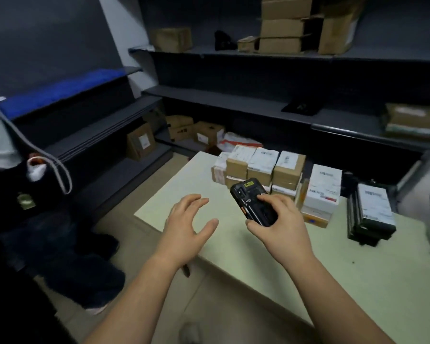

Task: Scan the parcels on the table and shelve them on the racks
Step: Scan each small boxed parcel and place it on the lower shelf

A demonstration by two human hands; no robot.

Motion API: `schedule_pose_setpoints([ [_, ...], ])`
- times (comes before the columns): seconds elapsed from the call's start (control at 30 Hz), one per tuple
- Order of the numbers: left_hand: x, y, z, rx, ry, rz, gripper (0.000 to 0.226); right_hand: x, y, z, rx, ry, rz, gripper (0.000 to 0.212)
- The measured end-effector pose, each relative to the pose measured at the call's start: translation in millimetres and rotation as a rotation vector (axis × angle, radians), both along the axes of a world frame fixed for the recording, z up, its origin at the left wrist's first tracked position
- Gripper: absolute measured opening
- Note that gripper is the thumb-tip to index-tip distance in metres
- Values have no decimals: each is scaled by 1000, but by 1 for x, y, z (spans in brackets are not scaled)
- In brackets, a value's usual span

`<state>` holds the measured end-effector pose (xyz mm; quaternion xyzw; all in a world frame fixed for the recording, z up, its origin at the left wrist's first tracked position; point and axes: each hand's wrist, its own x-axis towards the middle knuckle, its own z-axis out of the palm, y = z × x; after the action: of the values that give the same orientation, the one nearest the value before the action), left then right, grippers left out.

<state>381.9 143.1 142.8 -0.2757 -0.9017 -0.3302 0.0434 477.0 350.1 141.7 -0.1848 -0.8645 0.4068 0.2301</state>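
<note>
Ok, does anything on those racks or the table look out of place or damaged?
Yes: on the top shelf, the cardboard box right of the stacked boxes leans tilted against them, with flaps sticking out. The parcels on the table sit in a tidy block.

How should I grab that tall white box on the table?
Probably from above, pinching the front and back faces of the white box near its top. It stands upright with its top free, while brown boxes crowd its left side.
</note>
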Motion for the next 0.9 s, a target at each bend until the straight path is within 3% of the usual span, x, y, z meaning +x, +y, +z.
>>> schedule_pose_setpoints([
  [0.33,-193,97,-39,12,-134,-267,47,-126,48,-23,3,-90,-289,60],
  [0.47,-247,125,-59,-51,-165,-262,45,-158,59,-35,-31,-140,-369,65],
  [0.9,-305,229,-107,-380,-138,-153,62,-209,118,-63,-71,-199,-404,59],
])
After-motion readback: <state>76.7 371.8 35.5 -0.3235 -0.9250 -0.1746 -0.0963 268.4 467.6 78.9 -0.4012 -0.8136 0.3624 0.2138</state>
